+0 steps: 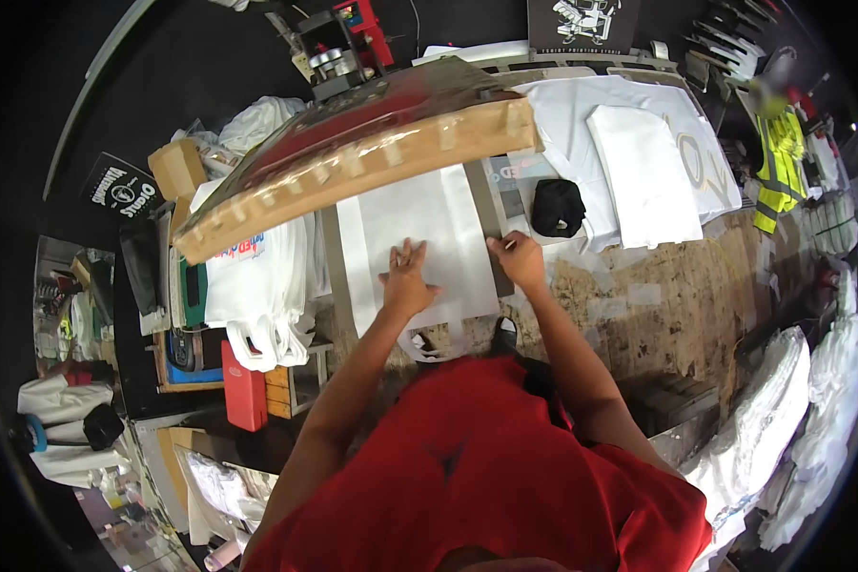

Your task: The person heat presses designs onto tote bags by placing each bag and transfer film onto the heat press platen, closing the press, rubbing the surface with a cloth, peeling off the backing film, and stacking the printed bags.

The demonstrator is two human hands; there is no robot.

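A white fabric tote bag (429, 210) lies flat on the grey lower plate (487, 203) of a heat press, its handles hanging over the near edge. My left hand (409, 282) rests on the bag with its fingers spread. Just past the bag's right edge, my right hand (518, 257) is closed in a pinch by the plate's side; whatever is between the fingers is too small to make out. Above the far part of the bag hangs the raised upper press plate (381, 133), edged with brown tape, hiding the bag's far end.
Left of the press is a stack of white printed bags (257, 286). A black cap (558, 208) sits to the right, beside a folded white cloth (643, 176). A red box (244, 386) stands low at the left, and plastic-wrapped goods (758, 410) lie at the right.
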